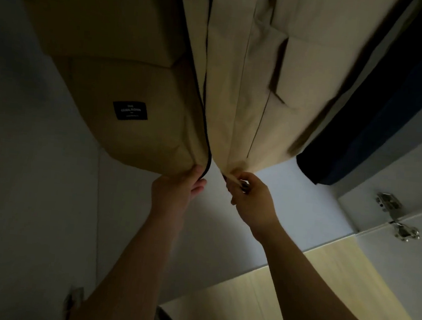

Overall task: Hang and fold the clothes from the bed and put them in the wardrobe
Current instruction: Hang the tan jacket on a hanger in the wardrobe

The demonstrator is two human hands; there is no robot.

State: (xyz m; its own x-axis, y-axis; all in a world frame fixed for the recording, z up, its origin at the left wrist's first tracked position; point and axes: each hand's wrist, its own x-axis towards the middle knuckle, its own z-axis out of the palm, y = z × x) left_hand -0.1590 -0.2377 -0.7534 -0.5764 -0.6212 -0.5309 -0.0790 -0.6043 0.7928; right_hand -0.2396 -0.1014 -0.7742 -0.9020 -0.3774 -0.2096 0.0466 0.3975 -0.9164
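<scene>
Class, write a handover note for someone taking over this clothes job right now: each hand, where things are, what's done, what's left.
Left hand grips the bottom corner of one front panel of the beige jacket.
Right hand pinches the other panel's bottom corner, at the zip end.
The jacket hangs in the wardrobe beside a dark navy garment.
Done: jacket apparently hung; hanger out of view.
Left: probably zip it; bed and other clothes not in view.
</scene>
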